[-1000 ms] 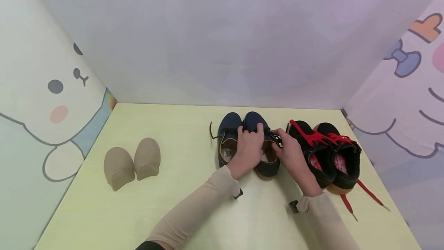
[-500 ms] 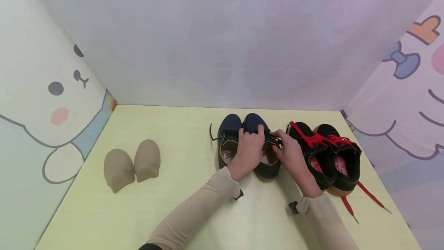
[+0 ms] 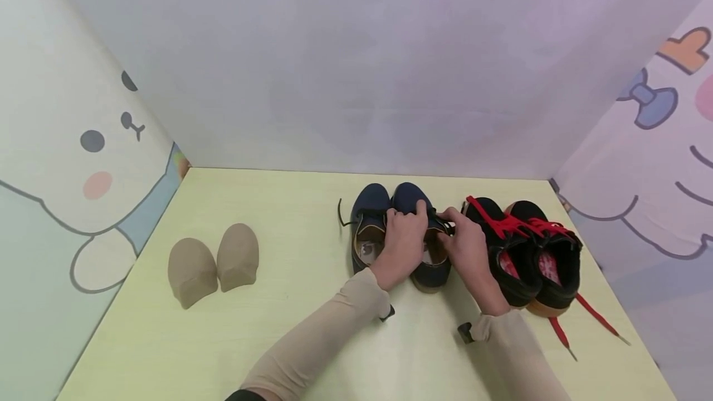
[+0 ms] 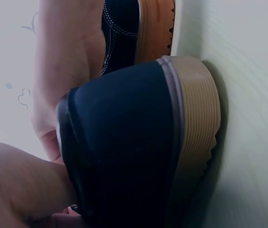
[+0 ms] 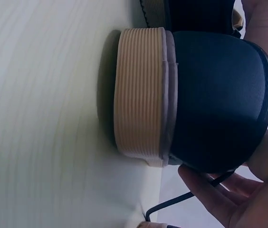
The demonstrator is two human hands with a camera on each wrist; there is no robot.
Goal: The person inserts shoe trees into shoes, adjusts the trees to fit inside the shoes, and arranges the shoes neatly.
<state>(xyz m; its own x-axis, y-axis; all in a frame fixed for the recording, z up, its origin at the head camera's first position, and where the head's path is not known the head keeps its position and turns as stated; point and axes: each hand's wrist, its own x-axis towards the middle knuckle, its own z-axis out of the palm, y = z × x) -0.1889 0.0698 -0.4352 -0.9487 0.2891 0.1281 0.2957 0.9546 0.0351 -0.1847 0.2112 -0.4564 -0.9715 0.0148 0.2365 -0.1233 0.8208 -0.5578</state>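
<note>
A pair of navy shoes (image 3: 369, 220) with tan soles stands on the pale yellow table (image 3: 278, 339), toes pointing away. My left hand (image 3: 413, 214) lies over the right navy shoe, fingers curled on its laced top. My right hand (image 3: 449, 223) meets it from the right and pinches the dark lace there. In the left wrist view the navy heel (image 4: 124, 142) fills the frame, with my hand beside it. The right wrist view shows the same heel (image 5: 215, 95) on its ribbed sole (image 5: 141, 95), and a thin black lace (image 5: 181, 202) runs along my fingers (image 5: 219, 204).
Black shoes with red laces (image 3: 531, 252) stand right beside my right hand, their laces trailing toward the front right edge. Two tan shoe inserts (image 3: 211, 262) lie at the left. Cartoon-printed walls close in the table at the back and both sides.
My right hand has drawn a little closer to my left over the navy shoe. The shoes and inserts have stayed put.
</note>
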